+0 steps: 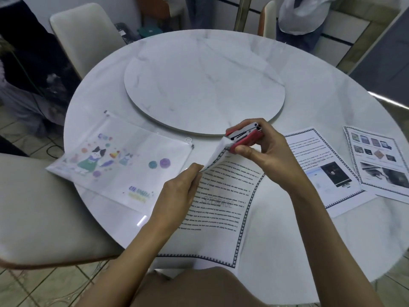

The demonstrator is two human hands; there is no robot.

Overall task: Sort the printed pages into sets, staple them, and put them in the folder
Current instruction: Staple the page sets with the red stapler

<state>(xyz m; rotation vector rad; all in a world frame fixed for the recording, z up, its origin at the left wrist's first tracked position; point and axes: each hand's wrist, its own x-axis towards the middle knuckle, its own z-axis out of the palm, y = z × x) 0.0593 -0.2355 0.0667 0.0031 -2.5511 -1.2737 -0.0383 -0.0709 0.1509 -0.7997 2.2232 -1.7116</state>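
A set of printed pages (pixel 223 202) with a patterned border lies in front of me, its top left corner lifted off the table. My left hand (pixel 179 191) pinches the set's left edge just below that corner. My right hand (pixel 265 151) grips a red and white stapler (pixel 244 135) whose jaws sit around the raised corner. A clear zip folder (pixel 124 165) printed with cartoon cats lies flat to the left. Two more printed pages lie to the right: a text page with a photo (pixel 318 169) and a page of small pictures (pixel 380 160).
The round white marble table (pixel 276 229) carries a raised turntable (pixel 203 89) in its middle. Cream chairs stand at the left (pixel 33 207) and far left (pixel 86 36). A person stands beyond the table's far right side (pixel 303 16).
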